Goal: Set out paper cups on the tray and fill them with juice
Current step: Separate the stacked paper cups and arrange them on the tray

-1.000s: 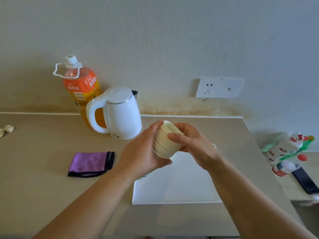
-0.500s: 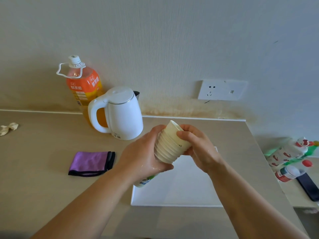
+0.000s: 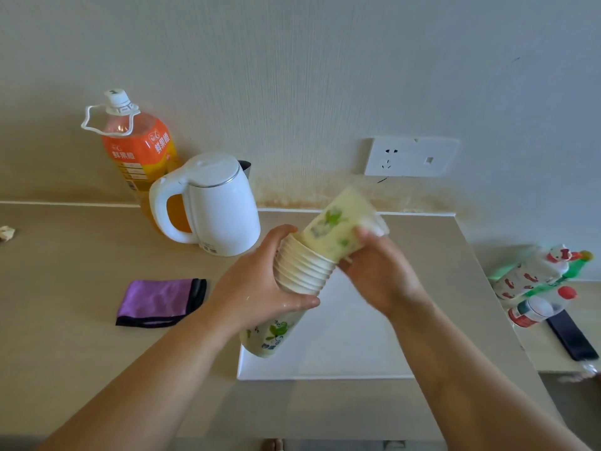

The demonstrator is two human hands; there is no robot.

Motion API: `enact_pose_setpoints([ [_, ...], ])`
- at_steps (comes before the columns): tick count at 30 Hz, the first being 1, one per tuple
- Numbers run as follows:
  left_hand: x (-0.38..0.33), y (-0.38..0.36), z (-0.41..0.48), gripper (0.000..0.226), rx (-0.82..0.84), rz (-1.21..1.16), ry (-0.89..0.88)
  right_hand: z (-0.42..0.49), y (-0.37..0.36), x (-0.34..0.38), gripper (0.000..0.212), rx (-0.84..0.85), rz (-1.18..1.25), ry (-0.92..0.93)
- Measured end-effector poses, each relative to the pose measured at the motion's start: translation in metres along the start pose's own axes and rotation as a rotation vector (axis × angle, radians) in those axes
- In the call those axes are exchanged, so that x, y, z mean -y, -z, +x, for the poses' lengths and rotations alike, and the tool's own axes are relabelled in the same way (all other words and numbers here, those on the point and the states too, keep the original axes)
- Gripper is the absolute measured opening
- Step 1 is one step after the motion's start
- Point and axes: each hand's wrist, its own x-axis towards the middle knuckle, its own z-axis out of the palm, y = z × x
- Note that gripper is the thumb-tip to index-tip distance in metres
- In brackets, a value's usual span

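Cups (image 3: 305,271) were cream with a green leaf print. Bottle (image 3: 140,151) carried an orange label, white lettering, white cap; juice (image 3: 177,212) orange. Kettle (image 3: 221,206) was white. Cloth (image 3: 159,299) was purple, edged black. Tray (image 3: 341,349) plain white. Surface (image 3: 65,271) pale beige. Wall (image 3: 325,76) off-white, stained brown low down. Socket (image 3: 409,156) white.

Two bare forearms reaching in from the lower corners and meeting mid-frame, left hand (image 3: 257,288) curled round a stack of paper cups (image 3: 304,271), digits above and below it, right hand (image 3: 382,276) slightly blurred, gripping the top cup (image 3: 335,227) from its right side
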Motion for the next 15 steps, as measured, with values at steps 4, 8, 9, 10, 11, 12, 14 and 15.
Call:
enact_pose_setpoints([
  [4,0.011,0.005,0.002,0.093,-0.078,-0.106,0.080,0.011,0.050,0.005,0.063,-0.346,-0.194,0.099],
  [8,0.017,0.009,0.004,0.094,-0.124,-0.171,0.135,0.010,0.092,-0.033,0.056,-0.432,-0.629,0.003],
  [9,0.018,0.009,0.004,0.093,-0.130,-0.179,0.144,0.010,0.099,-0.041,0.053,-0.456,-0.697,-0.036],
  [10,0.020,0.010,0.005,0.093,-0.135,-0.183,0.154,0.010,0.103,-0.048,0.052,-0.471,-0.754,-0.059],
  [11,0.021,0.010,0.005,0.095,-0.140,-0.183,0.162,0.011,0.107,-0.054,0.051,-0.487,-0.813,-0.064],
  [12,0.022,0.011,0.004,0.096,-0.143,-0.182,0.166,0.012,0.109,-0.058,0.050,-0.494,-0.877,-0.062],
  [14,0.023,0.011,0.004,0.096,-0.143,-0.182,0.173,0.014,0.107,-0.066,0.049,-0.468,-0.951,-0.064],
  [15,0.024,0.011,0.003,0.096,-0.143,-0.183,0.176,0.015,0.105,-0.069,0.051,-0.446,-0.924,-0.080],
])
